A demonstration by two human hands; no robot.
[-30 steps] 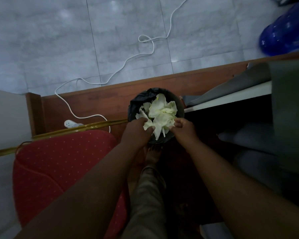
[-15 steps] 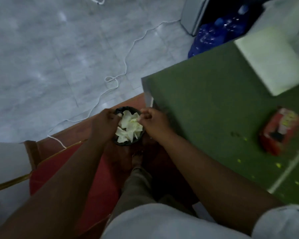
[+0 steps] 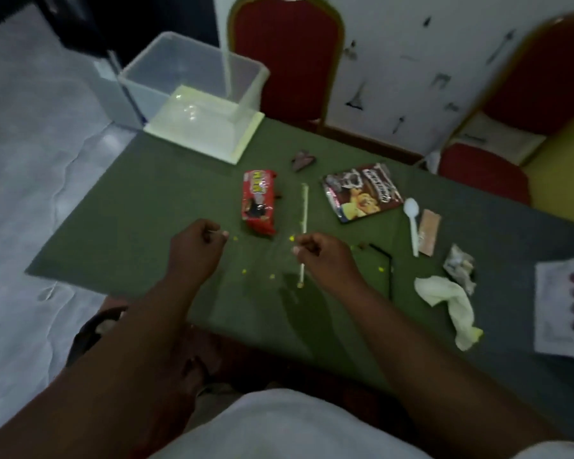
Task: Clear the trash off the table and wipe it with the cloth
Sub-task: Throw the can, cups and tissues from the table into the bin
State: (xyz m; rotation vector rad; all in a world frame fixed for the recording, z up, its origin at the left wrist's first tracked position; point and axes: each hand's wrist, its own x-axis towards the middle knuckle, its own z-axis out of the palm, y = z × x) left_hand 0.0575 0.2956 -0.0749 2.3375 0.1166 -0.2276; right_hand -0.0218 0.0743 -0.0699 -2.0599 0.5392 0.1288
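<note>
The head camera looks down on a green table (image 3: 153, 193), and the picture is dim and smeared throughout. Both forearms reach in from the bottom edge.

The left hand (image 3: 198, 248) hovers above the near left part of the table with its fingers curled in. A pale sliver shows at the fingertips, but I cannot tell whether it is a nail or something pinched. The right hand (image 3: 323, 256) is also curled, with its thumb side at a long white stick (image 3: 304, 210) that lies running away from the person. Blur hides whether the fingers grip the stick or only hang above it.

The trash lies beyond and to the right of the hands:
- a red wrapper (image 3: 258, 202) just left of the stick
- a brown snack packet (image 3: 362, 193), its print unreadable
- a white plastic spoon (image 3: 412, 223) beside a tan wrapper (image 3: 428, 231)
- a crumpled foil scrap (image 3: 461, 265)
- a thin black stick (image 3: 383, 256), partly covered by the right wrist
- yellow crumbs (image 3: 244, 271) scattered near the hands

The cloth (image 3: 448, 303), white and rumpled, lies untouched near the table's front edge, right of the right forearm.

A clear plastic tub (image 3: 193, 91) stands at the far left corner. A printed sheet (image 3: 564, 309) is cut off by the right border.
</note>
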